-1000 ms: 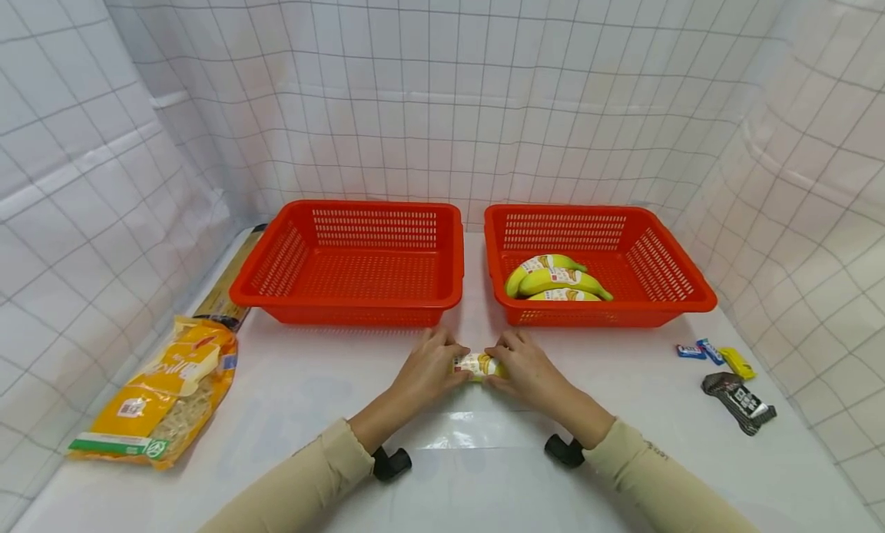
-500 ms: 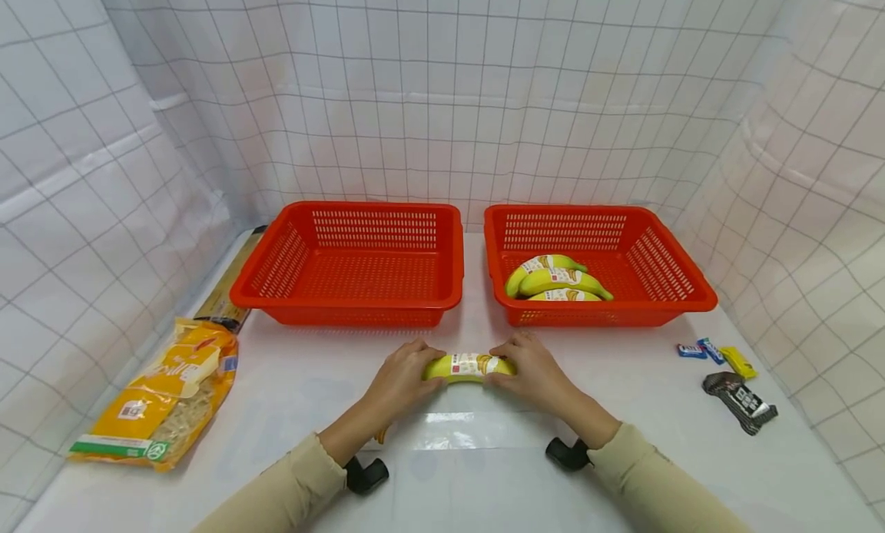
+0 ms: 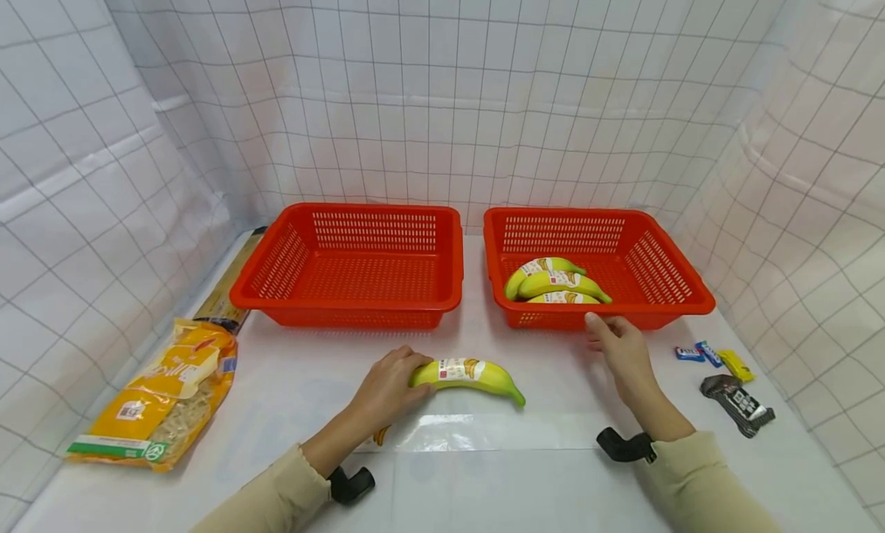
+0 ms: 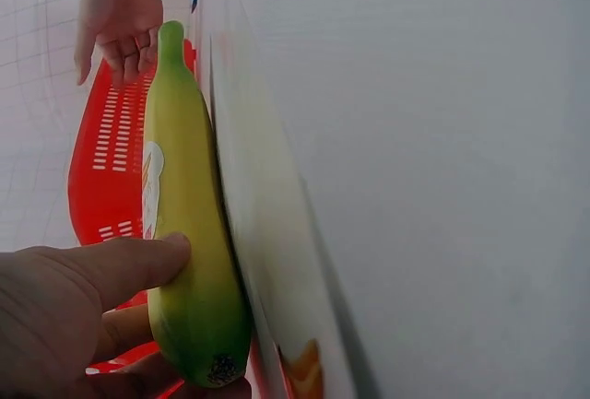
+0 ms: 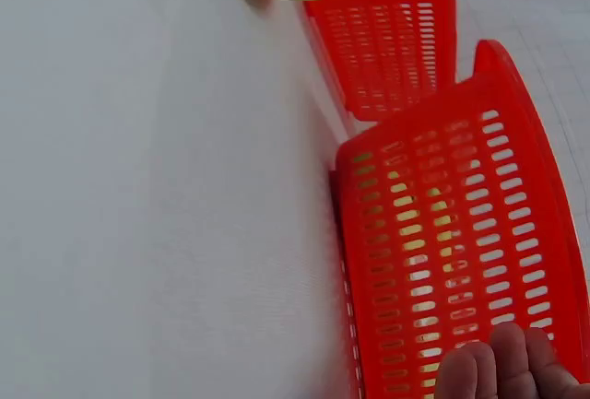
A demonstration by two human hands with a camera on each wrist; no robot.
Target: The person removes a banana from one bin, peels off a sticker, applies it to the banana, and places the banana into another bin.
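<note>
A yellow-green banana [image 3: 487, 378] with a white printed label [image 3: 459, 369] round its middle lies on the white table. My left hand [image 3: 392, 383] holds its left end, with the thumb on the near side; the left wrist view shows the thumb pressed on the peel of the banana [image 4: 189, 196]. Apart from it, my right hand [image 3: 622, 356] hovers at the front wall of the right red basket [image 3: 664, 318], its fingers loosely bent and holding nothing. Several labelled bananas [image 3: 563, 283] lie inside that basket, towards its left.
Another red basket [image 3: 353, 318] stands at the left. An orange snack bag [image 3: 159, 395] and a brown-gold packet [image 3: 231, 287] lie along the left side. Small blue and yellow wrapped sweets [image 3: 735, 365] and a dark wrapped bar [image 3: 738, 405] lie at the right. A banana-printed scrap [image 3: 380, 435] shows beside my left wrist.
My left hand has slid left to the banana's end. My right hand has let go of the banana and moved right to the basket front, uncovering the label and the stem.
</note>
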